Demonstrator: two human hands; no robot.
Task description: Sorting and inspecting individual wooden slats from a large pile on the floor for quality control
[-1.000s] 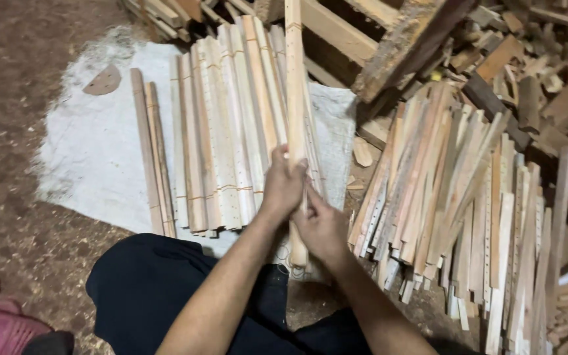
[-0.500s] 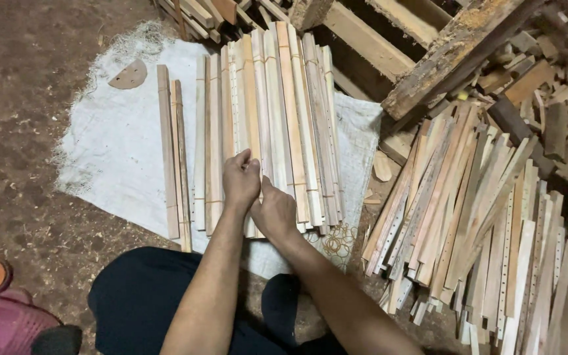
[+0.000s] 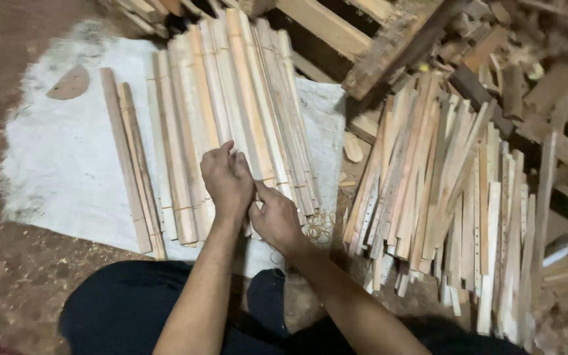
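Both hands lowered since earlier, left hand (image 3: 226, 179) and right hand (image 3: 276, 218) grasping bundled wooden slats (image 3: 241, 112) beneath them

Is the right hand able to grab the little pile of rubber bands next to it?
Probably yes. The right hand rests on the bundled sticks, and the rubber bands lie on the white cloth just beside it, with nothing lying between them.

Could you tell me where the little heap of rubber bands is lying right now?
In the head view, the rubber bands lie on the white sheet, just right of the right hand, between the banded wooden slats and the loose slat pile.
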